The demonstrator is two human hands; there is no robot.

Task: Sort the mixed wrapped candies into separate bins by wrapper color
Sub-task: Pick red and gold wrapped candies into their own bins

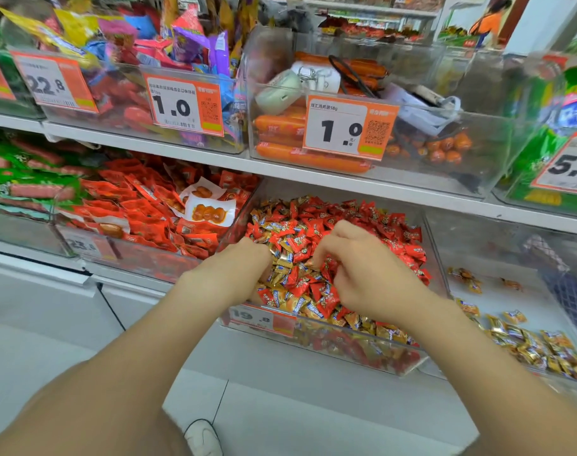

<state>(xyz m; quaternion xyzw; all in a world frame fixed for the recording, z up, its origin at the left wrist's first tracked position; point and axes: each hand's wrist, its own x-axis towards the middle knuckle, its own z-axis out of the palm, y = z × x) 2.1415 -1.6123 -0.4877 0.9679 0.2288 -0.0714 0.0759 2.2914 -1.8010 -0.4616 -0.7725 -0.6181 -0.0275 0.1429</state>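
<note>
Left hand (239,269) and right hand (366,271) are curling down into the red-and-gold candies (313,225) filling the near bin (408,363); can't tell if either's gripping one. They're looking light, crinkly and slippery, so I'm betting on pinching a wrapper end. Gold ones (523,347) are sitting in the right bin (510,248).

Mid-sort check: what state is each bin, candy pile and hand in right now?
middle bin, nearly full.
red and gold candies, mixed together in the middle bin.
right bin, mostly bare.
gold candies, lying in the right bin, most at its front.
left hand, fingertips buried in the mixed pile; grasp unclear.
right hand, fingers curled onto the pile; grasp unclear.
</note>
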